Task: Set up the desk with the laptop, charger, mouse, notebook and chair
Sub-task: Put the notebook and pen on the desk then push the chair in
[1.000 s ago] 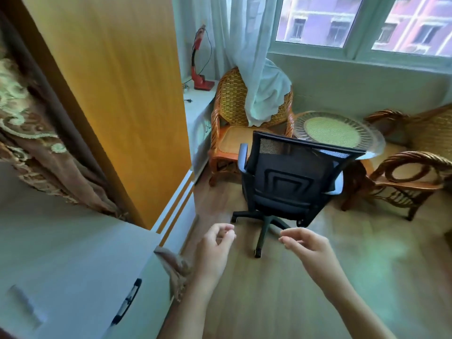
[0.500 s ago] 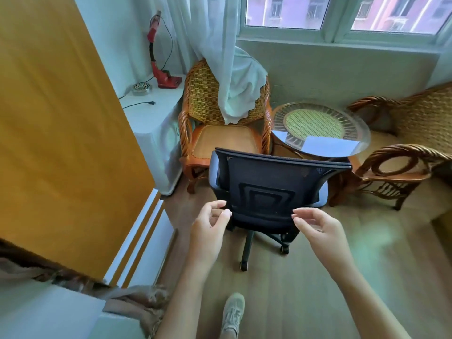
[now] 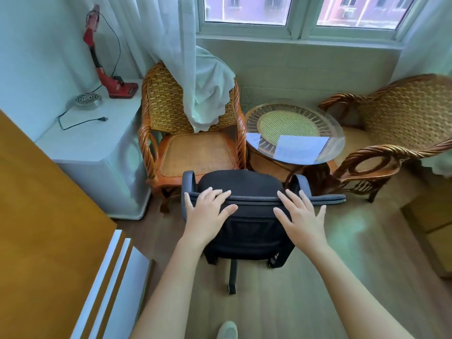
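Both hands lie with straight, spread fingers on the top edge of the black office chair [image 3: 247, 231], the left hand [image 3: 208, 214] near its left end and the right hand [image 3: 302, 217] toward the right. They cover part of the backrest. The backrest hides most of the chair's base, and the fingers grip nothing.

Home sunroom; wicker armchairs [image 3: 193, 133]; glass-topped rattan table [image 3: 293, 133]; sheer curtain [image 3: 186, 45]; window [image 3: 300, 11]
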Demonstrator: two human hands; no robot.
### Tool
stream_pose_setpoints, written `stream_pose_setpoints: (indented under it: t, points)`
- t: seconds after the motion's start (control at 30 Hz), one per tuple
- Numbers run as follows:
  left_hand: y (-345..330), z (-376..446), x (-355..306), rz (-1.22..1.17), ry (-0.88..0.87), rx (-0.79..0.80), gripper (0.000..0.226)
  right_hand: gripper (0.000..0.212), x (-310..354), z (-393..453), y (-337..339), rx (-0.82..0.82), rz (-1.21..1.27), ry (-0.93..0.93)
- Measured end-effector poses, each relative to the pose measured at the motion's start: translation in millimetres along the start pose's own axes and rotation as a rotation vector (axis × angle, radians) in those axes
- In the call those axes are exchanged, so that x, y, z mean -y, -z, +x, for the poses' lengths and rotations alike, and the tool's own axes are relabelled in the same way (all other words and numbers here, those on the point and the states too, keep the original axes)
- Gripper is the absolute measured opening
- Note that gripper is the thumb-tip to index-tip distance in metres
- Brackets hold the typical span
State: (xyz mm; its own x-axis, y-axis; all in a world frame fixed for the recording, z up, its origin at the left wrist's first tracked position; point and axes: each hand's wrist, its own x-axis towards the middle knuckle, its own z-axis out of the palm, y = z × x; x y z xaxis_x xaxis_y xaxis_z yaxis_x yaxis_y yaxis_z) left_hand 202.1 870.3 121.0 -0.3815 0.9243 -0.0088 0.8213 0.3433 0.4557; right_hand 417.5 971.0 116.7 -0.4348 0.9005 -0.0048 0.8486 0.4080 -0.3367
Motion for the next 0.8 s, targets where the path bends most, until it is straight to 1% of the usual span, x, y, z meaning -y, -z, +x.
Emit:
stream_pose_setpoints:
  t: [0.13, 0.23, 0.33, 0.43, 0.63, 0.7, 0.8]
  points:
    - [-17.2, -4.7, 0.5, -0.001, 0.008, -0.086, 0.034, 0.041, -12.8, -0.5, -2.8, -0.092, -0.001, 0.06]
    - [-22.6, -11.7, -0.2, 0.003, 0.018, -0.113, 0.029, 0.035, -13.4, -5.4, -2.1, -0.138, 0.038, 0.09]
    - [-25.4, -22.4, -3.0, -0.06, 0.05, -0.12, 0.029, 0.033, -16.8, -14.1, -0.2, -0.125, 0.07, 0.102]
    - [-30.1, -43.9, -9.8, -0.063, 0.085, -0.144, 0.031, 0.032, -24.0, -28.9, 2.9, -0.111, 0.111, 0.135]
    - [-42.8, -119.4, -28.0, -0.084, 0.158, -0.22, 0.02, 0.03, -49.7, -87.2, 9.6, -0.102, 0.168, 0.261]
    - [-48.0, -146.7, -35.3, -0.093, 0.174, -0.215, 0.018, 0.03, -59.5, -112.7, 9.9, -0.103, 0.162, 0.298]
    - [-52.3, -177.5, -48.2, -0.196, 0.151, -0.227, 0.021, 0.03, -71.1, -139.2, 14.7, -0.079, 0.183, 0.306]
